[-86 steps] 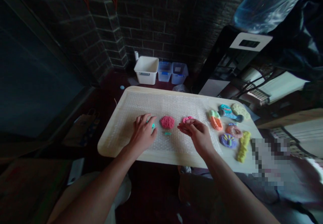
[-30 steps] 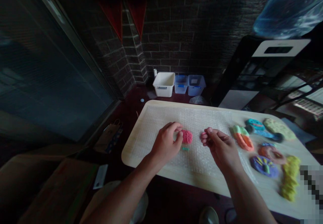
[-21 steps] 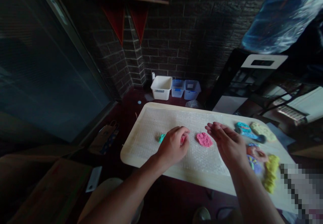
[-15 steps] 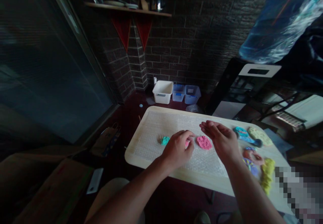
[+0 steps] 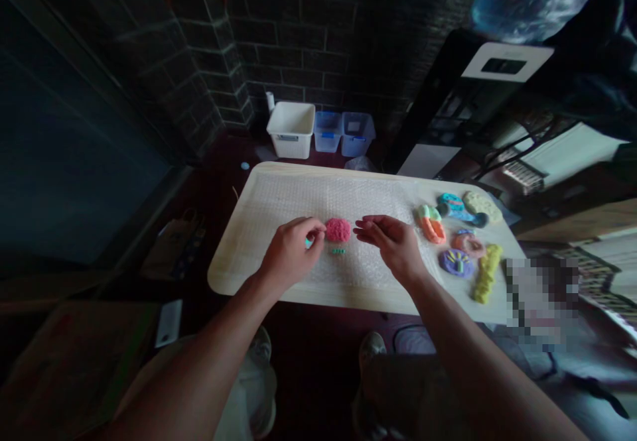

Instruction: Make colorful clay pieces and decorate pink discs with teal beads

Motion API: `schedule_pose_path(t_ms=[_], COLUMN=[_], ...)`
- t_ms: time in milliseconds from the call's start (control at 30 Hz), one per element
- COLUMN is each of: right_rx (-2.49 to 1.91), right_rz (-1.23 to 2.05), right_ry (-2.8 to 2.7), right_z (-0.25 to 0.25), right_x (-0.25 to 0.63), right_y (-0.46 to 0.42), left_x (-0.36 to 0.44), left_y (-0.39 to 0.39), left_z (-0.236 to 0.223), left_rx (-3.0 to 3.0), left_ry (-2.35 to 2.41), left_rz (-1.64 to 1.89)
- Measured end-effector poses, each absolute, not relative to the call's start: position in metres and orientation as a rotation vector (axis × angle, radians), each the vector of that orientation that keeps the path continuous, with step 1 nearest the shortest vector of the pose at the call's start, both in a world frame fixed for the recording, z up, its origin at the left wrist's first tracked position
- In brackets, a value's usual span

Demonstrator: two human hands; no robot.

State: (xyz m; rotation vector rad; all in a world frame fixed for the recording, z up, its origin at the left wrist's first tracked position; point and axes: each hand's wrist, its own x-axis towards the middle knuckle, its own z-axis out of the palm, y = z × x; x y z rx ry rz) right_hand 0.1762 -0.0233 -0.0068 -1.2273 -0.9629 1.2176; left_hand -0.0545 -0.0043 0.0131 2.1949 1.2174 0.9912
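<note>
A pink lump of modelling clay [image 5: 338, 230], bumpy and rounded, lies on bubble wrap [image 5: 279, 209] over a pale table. Just below it is a small teal strip of clay [image 5: 338, 251]. My left hand [image 5: 293, 249] is at its left side, fingers curled towards the thumb and the tips close to the pink edge. A bit of teal clay [image 5: 309, 243] shows in the gap of that hand; whether it is held or lies behind is unclear. On the other side, my right hand [image 5: 391, 242] points its extended fingers at the lump, slightly apart, with nothing visible in them.
At the table's right end lie several clay pieces: an orange and green one [image 5: 432, 224], a purple disc [image 5: 456, 263], a yellow strip [image 5: 488, 273] and a blue piece [image 5: 462, 212]. A white bin [image 5: 291, 129] and blue boxes [image 5: 357, 134] stand beyond the table; a water dispenser [image 5: 448, 109] is right.
The view has tilted down and shifted right. The pink lump now sits between my hands, and the teal strip shows below it. My right hand's fingers have lowered and spread slightly.
</note>
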Motion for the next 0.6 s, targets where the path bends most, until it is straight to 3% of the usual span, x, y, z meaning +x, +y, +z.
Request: schedule_pose_path(t_ms=[233,600], right_rx=[-1.474,-1.476], right_rz=[0.989,0.788], right_ry=[-1.271,-1.554], right_z=[-0.011,-0.016], right_x=[0.190,0.206], right_y=[-0.024,-0.027], left_x=[-0.030,-0.022], left_y=[-0.003,0.000], left_z=[-0.025,-0.049], left_rx=[2.367,2.339], left_ry=[1.052,1.128], left_rz=[0.576,0.534])
